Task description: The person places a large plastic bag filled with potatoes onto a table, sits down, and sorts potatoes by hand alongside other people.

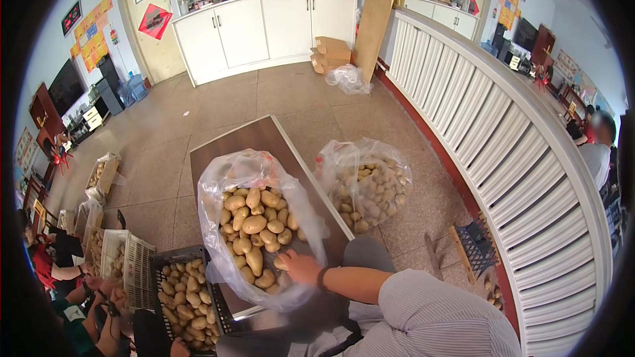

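Note:
My right hand [301,268], a dark band on its wrist, reaches into a clear plastic bag [305,208] spread open on a brown table [228,139]. Its fingers are closed around a potato [282,262] at the bag's near right side. Many loose potatoes [254,225] fill the bag. My left hand is outside the view.
A black crate [155,284] of potatoes stands left of the table; a second clear bag [350,152] of potatoes sits on the floor to the right. Co-workers' hands [109,287] are near a white crate [140,271]. A white radiator-like railing [489,92] runs along the right.

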{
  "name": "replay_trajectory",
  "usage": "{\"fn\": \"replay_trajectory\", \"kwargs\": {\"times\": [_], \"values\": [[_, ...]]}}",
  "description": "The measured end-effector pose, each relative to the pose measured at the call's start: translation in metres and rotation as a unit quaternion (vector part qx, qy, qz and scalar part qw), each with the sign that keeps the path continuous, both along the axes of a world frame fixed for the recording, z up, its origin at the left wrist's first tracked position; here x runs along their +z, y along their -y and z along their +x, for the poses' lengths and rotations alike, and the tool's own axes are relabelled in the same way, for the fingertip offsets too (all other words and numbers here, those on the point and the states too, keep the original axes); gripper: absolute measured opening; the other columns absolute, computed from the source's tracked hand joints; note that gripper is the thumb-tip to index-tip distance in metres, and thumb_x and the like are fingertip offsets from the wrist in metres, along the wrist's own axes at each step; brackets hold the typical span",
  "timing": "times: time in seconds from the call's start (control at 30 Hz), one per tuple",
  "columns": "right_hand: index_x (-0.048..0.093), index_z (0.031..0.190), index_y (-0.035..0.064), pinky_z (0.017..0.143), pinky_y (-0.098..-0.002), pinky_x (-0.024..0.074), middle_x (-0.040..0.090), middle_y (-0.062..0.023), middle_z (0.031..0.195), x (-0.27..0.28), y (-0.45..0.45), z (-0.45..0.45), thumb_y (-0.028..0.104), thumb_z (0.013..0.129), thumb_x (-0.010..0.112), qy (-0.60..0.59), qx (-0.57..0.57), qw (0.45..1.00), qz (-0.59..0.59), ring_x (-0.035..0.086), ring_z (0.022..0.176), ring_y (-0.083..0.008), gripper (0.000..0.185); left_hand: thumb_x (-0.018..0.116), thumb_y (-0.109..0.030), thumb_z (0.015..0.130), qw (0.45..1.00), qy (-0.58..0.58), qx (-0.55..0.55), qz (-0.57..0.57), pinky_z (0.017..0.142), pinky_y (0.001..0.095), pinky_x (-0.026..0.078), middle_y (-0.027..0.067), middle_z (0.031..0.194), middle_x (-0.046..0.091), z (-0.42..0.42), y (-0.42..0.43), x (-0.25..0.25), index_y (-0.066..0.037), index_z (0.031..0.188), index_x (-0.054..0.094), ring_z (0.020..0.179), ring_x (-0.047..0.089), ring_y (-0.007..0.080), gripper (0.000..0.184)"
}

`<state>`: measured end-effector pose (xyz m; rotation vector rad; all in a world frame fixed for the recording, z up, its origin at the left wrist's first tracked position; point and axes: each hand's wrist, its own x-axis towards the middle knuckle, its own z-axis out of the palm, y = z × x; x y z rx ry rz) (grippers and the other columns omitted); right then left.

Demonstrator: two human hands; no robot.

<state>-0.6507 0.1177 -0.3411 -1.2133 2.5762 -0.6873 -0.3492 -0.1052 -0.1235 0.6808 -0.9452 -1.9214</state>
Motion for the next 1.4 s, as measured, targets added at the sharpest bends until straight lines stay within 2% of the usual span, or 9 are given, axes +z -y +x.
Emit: {"fn": "replay_trajectory", "kwargs": {"times": [0.6,0.73,0.87,0.97,1.03,1.07,1.2,1.33,1.4], "values": [[0.044,0.133,0.006,0.083,-0.0504,0.0508,0.052,-0.021,0.122,0.0,0.001,-0.003,0.021,0.085,0.065,0.091,-0.04,0.995,-0.007,0.063,0.1,-0.0404,0.055,0.054,-0.027,0.095,0.927,-0.27,-0.258,-0.035,0.074,0.0406,0.05,0.0006,0.068,0.041,-0.063,-0.142,0.127,-0.014,0.075,0.045,0.064,0.046,0.019,0.025],[0.043,0.131,0.0026,0.086,-0.0494,0.0515,0.053,-0.0244,0.123,-0.02,0.006,-0.006,0.032,0.086,0.065,0.121,-0.091,0.985,-0.086,0.061,0.104,-0.0421,0.058,0.053,-0.028,0.096,0.94,-0.23,-0.248,-0.031,0.078,0.0441,0.055,0.0026,0.071,0.048,-0.136,-0.127,0.066,-0.011,0.082,0.053,0.067,0.053,0.0186,0.021],[0.049,0.128,-0.0004,0.089,-0.0474,0.0502,0.061,-0.026,0.115,-0.012,0.011,-0.009,0.039,0.086,0.066,0.19,-0.103,0.963,-0.164,0.06,0.105,-0.0418,0.06,0.054,-0.026,0.095,0.974,-0.014,-0.187,0.128,0.084,0.0425,0.05,0.0055,0.093,0.059,-0.16,-0.088,-0.064,-0.008,0.094,0.058,0.086,0.06,0.0241,0.018],[0.054,0.123,-0.0046,0.09,-0.0413,0.0489,0.066,-0.024,0.11,0.01,0.014,-0.003,0.045,0.088,0.066,0.302,-0.113,0.93,-0.176,0.063,0.108,-0.0332,0.062,0.054,-0.026,0.095,0.968,0.056,-0.198,0.144,0.085,0.045,0.05,0.0082,0.094,0.057,-0.151,-0.078,-0.159,-0.007,0.101,0.055,0.093,0.058,0.0284,0.021],[0.058,0.118,-0.0048,0.075,-0.0376,0.0522,0.067,-0.0183,0.098,-0.013,0.024,0.004,0.047,0.091,0.063,0.246,-0.121,0.942,-0.195,0.066,0.086,-0.0259,0.059,0.05,-0.03,0.098,0.951,0.108,-0.221,0.186,0.092,0.0469,0.048,0.013,0.107,0.057,-0.145,-0.081,-0.19,-0.006,0.109,0.055,0.102,0.058,0.0309,0.028],[0.058,0.116,-0.0048,0.067,-0.0352,0.0505,0.066,-0.0152,0.092,-0.008,0.024,0.008,0.047,0.092,0.061,0.317,-0.116,0.922,-0.191,0.063,0.075,-0.0219,0.057,0.047,-0.032,0.099,0.947,0.139,-0.206,0.203,0.097,0.0476,0.046,0.0161,0.122,0.055,-0.145,-0.09,-0.182,-0.003,0.119,0.054,0.111,0.056,0.0319,0.036],[0.061,0.106,-0.0032,0.049,-0.0298,0.0415,0.059,-0.0067,0.075,0.018,0.033,0.032,0.045,0.097,0.055,0.439,-0.077,0.873,-0.196,0.051,0.054,-0.0116,0.05,0.049,-0.036,0.098,0.941,0.144,-0.215,0.217,0.094,0.0455,0.046,0.0116,0.123,0.058,-0.147,-0.098,-0.2,-0.005,0.125,0.053,0.109,0.058,0.0269,0.041],[0.063,0.093,-0.0012,0.06,-0.0413,0.0476,0.064,-0.0202,0.077,0.015,0.039,0.049,0.041,0.099,0.052,0.234,0.004,0.949,-0.209,0.062,0.064,-0.0348,0.044,0.047,-0.034,0.099,0.93,0.109,-0.223,0.269,0.096,0.0455,0.046,0.0098,0.12,0.062,-0.151,-0.101,-0.195,-0.006,0.122,0.056,0.11,0.059,0.0237,0.037],[0.063,0.093,-0.0011,0.063,-0.0432,0.0479,0.064,-0.0222,0.079,0.025,0.038,0.05,0.04,0.098,0.052,0.201,0.028,0.966,-0.158,0.062,0.069,-0.0393,0.043,0.049,-0.032,0.099,0.93,0.089,-0.214,0.284,0.095,0.0457,0.047,0.0089,0.116,0.064,-0.151,-0.098,-0.201,-0.008,0.12,0.058,0.107,0.06,0.0239,0.033]]}}
